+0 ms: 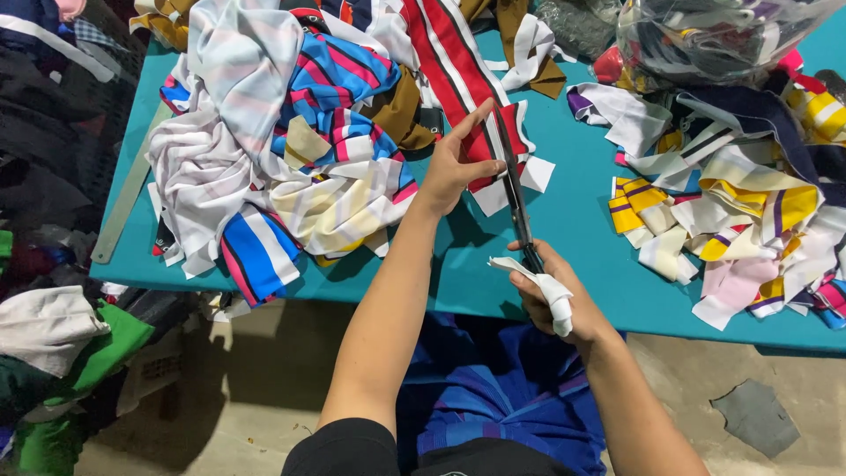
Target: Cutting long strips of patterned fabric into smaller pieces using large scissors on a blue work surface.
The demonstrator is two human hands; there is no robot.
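My right hand [551, 295], with a white cloth wrap around the thumb, grips the handles of long dark scissors [514, 189] near the table's front edge. The blades point away from me and cut into a red, white and black striped strip of fabric [458, 66]. My left hand [454, 163] presses flat on that strip just left of the blades, fingers stretched out. Small white offcuts [536, 174] lie beside the blade tips.
The teal table [573, 220] carries a heap of striped cloth [291, 150] at the left and a pile of cut pieces [740, 229] at the right. A clear plastic bag [705, 35] sits at back right. A metal ruler [123, 198] lies on the left edge. Clothes [53, 344] cover the floor.
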